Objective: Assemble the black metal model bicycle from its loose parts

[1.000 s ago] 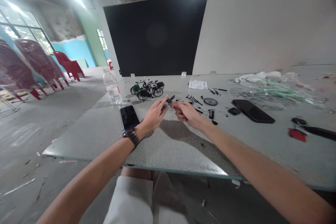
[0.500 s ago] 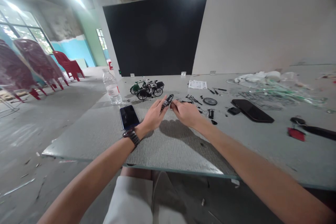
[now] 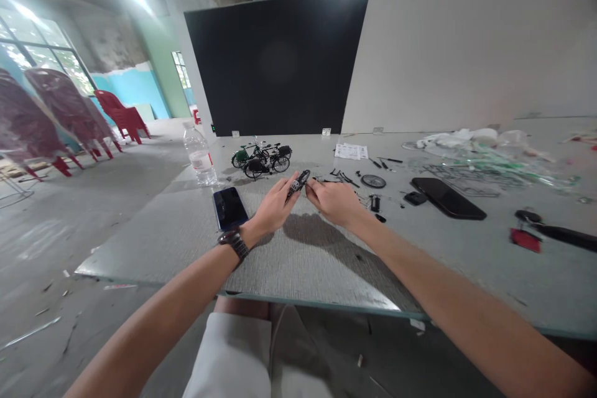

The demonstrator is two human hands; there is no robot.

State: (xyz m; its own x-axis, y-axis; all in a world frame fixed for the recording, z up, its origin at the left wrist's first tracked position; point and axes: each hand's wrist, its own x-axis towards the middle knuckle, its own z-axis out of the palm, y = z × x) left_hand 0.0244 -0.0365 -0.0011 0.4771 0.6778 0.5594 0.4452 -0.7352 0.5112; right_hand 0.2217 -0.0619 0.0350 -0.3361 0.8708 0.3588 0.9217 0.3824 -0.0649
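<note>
A small black model bicycle wheel (image 3: 299,182) with dark parts about it is gripped between the thumb and fingers of my left hand (image 3: 276,202), tilted above the table. Close by on its right, my right hand (image 3: 332,200) is closed in a pinch at the wheel's edge; what sits between its fingertips is too small to make out. Behind my hands stand assembled model bicycles (image 3: 263,158), one with a green bag. Loose black bicycle parts (image 3: 344,176) and a separate spoked wheel (image 3: 373,181) lie to the right of my right hand.
A phone (image 3: 230,208) and a water bottle (image 3: 199,155) are at the left. To the right lie another phone (image 3: 448,198), a black case (image 3: 415,198), a red-and-black object (image 3: 526,239) and plastic bags (image 3: 494,149). A printed sheet (image 3: 351,151) and thin tools (image 3: 386,161) rest further back.
Both hands have shifted very slightly, and my right hand has moved a little to the right. My left hand keeps its grip on the wheel.
</note>
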